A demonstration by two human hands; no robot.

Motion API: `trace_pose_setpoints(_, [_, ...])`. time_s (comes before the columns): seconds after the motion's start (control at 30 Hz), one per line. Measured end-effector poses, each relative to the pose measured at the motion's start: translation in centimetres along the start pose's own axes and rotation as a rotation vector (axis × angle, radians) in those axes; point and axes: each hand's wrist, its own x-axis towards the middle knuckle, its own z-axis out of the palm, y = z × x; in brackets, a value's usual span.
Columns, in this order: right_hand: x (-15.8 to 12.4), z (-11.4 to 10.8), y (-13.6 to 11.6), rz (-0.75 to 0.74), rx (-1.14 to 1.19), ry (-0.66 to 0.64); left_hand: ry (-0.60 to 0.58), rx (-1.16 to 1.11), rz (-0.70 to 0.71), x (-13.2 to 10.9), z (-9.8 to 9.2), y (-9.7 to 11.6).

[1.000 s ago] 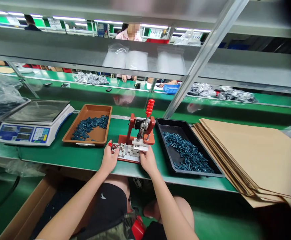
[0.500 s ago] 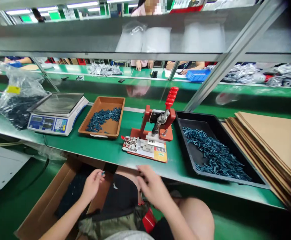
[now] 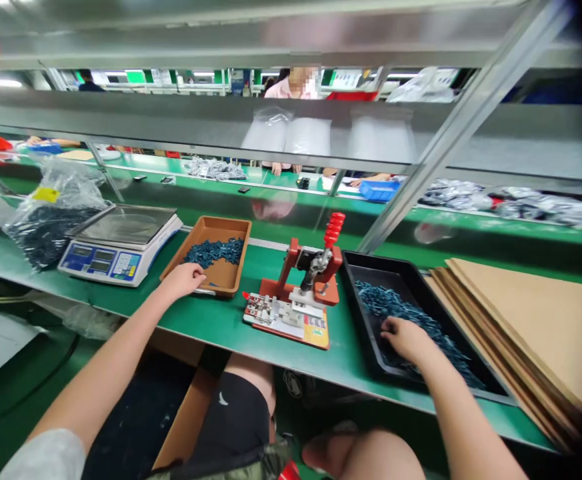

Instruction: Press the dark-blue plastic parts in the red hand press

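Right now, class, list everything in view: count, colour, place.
Scale: one, white and blue, left.
Filled bag: one, clear, beside scale.
Left tray: one, brown, beside scale.
Cardboard sheets: several, tan, far right.
Right tray: one, black, beside cardboard sheets.
Small parts: uncountable, dark teal, both trays.
Press: one, red and silver, between trays.
Packs: three, white, shelf.
Wrapped items: heaped, silvery, far bench.
Co-workers: several, one wearing pink, beyond shelf.
Left grip: one, bare, at left tray.
Right grip: one, bare, over right tray.

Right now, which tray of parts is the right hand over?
The black tray, right of the red-handled press: the right hand is over it. The brown tray, left of the press, has the left hand at its near side.
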Motion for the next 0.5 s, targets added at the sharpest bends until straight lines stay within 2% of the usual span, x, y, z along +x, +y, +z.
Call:
trace_pose_setpoints(0.07, [-0.9,-0.9,-1.4,0.014,-0.018,-0.134,-0.036,0.013,-0.016,2.8,0.4,0.9])
trace_pose_setpoints(0.1, [-1.4,-1.6,-2.0,0.022,-0.005,-0.144,-0.038,0.009,0.009,3.5,0.8,1.4])
trace_pose_setpoints(0.17, [-2.3,-2.8,-2.9,0.032,0.066,-0.074,-0.03,-0.012,0.092,3.8,1.4,2.2])
trace_pose_setpoints(0.23, [-2.9,-3.9,-3.1,0.043,0.224,0.055,-0.019,-0.043,0.174,3.4,1.7,2.5])
trace_pose_setpoints(0.3, [-3.2,-4.7,-2.8,0.112,0.48,0.112,-0.004,-0.075,0.245,3.1,1.8,2.4])
trace_pose_setpoints(0.37, [-3.2,-5.2,-2.5,0.243,0.822,0.123,0.028,-0.078,0.282,3.3,2.0,1.7])
trace_pose_setpoints(0.43, [-3.0,-5.3,-2.4,0.367,1.155,0.138,0.064,-0.048,0.263,4.0,2.4,0.6])
trace_pose_setpoints(0.5, [-2.6,-5.3,-2.7,0.425,1.358,0.167,0.092,-0.078,0.224,5.2,2.9,-0.9])
